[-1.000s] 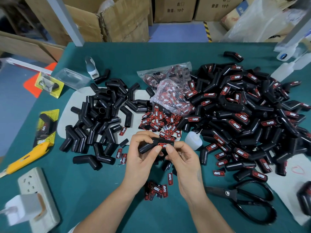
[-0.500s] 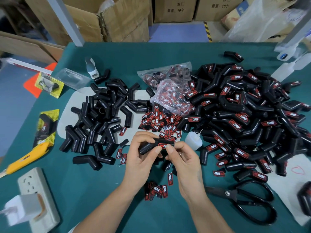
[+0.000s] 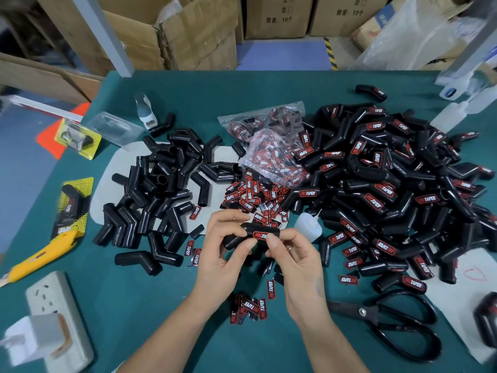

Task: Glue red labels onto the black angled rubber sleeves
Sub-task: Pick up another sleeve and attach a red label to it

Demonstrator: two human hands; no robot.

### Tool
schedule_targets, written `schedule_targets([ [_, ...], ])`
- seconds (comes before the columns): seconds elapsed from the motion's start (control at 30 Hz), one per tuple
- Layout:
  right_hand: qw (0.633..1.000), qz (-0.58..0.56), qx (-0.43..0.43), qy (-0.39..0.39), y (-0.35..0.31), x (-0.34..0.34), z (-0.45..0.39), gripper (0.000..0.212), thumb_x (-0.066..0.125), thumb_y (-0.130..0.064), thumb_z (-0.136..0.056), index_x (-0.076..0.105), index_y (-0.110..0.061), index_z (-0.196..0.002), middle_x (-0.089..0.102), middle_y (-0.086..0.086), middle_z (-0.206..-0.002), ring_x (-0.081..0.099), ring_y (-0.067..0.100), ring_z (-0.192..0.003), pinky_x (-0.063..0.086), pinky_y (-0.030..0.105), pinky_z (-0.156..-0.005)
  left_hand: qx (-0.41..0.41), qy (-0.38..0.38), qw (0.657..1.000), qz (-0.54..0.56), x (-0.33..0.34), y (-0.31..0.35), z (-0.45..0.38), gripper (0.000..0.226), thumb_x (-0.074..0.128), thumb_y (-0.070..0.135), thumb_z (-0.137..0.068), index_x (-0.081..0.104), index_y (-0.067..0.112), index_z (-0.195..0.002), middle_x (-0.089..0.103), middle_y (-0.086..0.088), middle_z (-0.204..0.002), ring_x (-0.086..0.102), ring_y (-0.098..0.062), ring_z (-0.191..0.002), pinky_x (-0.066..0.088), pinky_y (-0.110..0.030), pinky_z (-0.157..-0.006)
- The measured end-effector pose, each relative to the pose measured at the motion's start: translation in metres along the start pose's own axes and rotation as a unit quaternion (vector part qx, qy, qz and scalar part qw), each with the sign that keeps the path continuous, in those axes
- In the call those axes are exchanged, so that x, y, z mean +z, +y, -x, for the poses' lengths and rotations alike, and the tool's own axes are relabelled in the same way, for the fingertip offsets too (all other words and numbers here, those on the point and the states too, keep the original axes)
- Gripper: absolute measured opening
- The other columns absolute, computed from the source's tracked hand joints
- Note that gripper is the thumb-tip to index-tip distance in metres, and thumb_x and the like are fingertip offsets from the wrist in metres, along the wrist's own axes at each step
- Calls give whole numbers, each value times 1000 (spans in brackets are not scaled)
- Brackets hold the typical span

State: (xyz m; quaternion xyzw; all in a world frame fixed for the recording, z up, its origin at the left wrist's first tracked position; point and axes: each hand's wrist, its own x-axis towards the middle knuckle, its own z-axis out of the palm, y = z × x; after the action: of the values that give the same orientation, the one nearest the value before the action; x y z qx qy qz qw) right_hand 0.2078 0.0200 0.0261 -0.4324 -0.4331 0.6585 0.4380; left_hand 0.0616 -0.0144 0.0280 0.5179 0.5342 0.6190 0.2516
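Both hands were up over the counter (image 3: 150, 305), sharing one sleeve (image 3: 250, 232). Left hand (image 3: 224, 251) had fingers curled over the top and thumb underneath, gripping the bent, ribbed end. Right hand (image 3: 293, 254) pinched the straight end, thumb pressing down on the red label (image 3: 261, 235) already sitting on that leg. Neither hand was slack; both were closed on the part.

Handling judgement:
- Sleeve looked light, a thin-walled rubber tube, soft enough to squash if pinched hard. Best held at the elbow and ribbed end, keeping the flat run free for the label.
- Surface looked matte and grippy, so slip risk was low.
- Label was small, thin and flexible, likely to curl or skew on the round surface. It needed pressing from the middle out to the ends.
- Glue was probably still wet, so any sideways thumb load could slide the label off line. Fingers on squeeze-out would be a mess.

Layout: bare sleeves (image 3: 161, 189) were piled to the left, labelled sleeves (image 3: 382, 189) heaped on the right, loose labels (image 3: 252, 195) just beyond the hands, and more by the wrists. The glue bottle (image 3: 308, 226) stood just right of the held sleeve, near but apart. Scissors (image 3: 390, 319) lay at near right.
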Motion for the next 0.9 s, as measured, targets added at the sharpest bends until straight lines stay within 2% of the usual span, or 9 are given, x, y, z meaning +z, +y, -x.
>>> schedule_targets([
  [0.13, 999, 32, -28, -6, -5, 1, 4, 35, 81, -57, -82, 72, -24, -87, 63, 11, -86, 60, 13, -82, 50, 22, -80, 78, 8, 996, -44, 0, 0, 0, 18, 67, 13, -98, 62, 30, -102, 56, -3, -122, 59, -24, -114, 51, -43, -91],
  [0.23, 998, 39, -50, -7, -9, 1, 5, 37, 81, -60, -82, 73, -23, -87, 62, 11, -89, 61, 14, -84, 49, 24, -80, 115, 8, 992, -52, -1, -1, 1, 8, 65, 14, -103, 66, 20, -98, 55, -6, -121, 60, -20, -111, 46, -29, -96],
  [0.33, 996, 46, -76, -2, -10, 1, 6, 42, 81, -60, -82, 73, -18, -86, 60, 16, -92, 60, 30, -86, 49, 33, -81, 151, 7, 986, -69, -5, -3, 3, 10, 65, 7, -101, 69, 16, -99, 55, -5, -123, 61, -20, -110, 47, -27, -96],
  [0.43, 994, 49, -96, 2, -10, 0, 7, 52, 82, -58, -83, 69, -7, -85, 57, 21, -90, 55, 42, -87, 47, 36, -79, 197, 18, 976, -96, -7, -2, 3, 26, 65, -9, -88, 69, 15, -99, 55, -11, -119, 61, -20, -112, 49, -28, -95],
  [0.5, 994, 46, -102, -2, -11, 0, 8, 54, 81, -55, -84, 67, -3, -86, 58, 21, -90, 56, 43, -86, 48, 35, -79, 222, 23, 969, -104, -7, -2, 3, 27, 65, -10, -88, 70, 14, -99, 55, -11, -118, 62, -20, -113, 50, -28, -94],
  [0.6, 994, 43, -104, -11, -12, 1, 8, 51, 81, -52, -86, 68, -3, -87, 58, 19, -90, 56, 42, -86, 49, 35, -79, 228, 21, 968, -105, -9, -2, 3, 16, 66, 0, -99, 72, 14, -100, 54, -7, -125, 63, -23, -110, 53, -29, -90],
  [0.77, 993, 46, -104, -11, -11, 0, 7, 42, 81, -50, -88, 68, -10, -86, 56, 22, -90, 53, 47, -85, 46, 51, -78, 221, 24, 967, -126, -8, -1, 2, 30, 70, -9, -85, 75, 15, -102, 54, -6, -121, 63, -21, -110, 53, -28, -90],
  [0.9, 994, 51, -99, -11, -9, -1, 7, 38, 80, -49, -90, 69, -13, -88, 56, 23, -91, 53, 47, -85, 46, 53, -78, 215, 22, 967, -136, -7, 2, 0, 22, 69, -4, -92, 74, 14, -103, 54, -8, -118, 63, -17, -112, 51, -24, -94],
])
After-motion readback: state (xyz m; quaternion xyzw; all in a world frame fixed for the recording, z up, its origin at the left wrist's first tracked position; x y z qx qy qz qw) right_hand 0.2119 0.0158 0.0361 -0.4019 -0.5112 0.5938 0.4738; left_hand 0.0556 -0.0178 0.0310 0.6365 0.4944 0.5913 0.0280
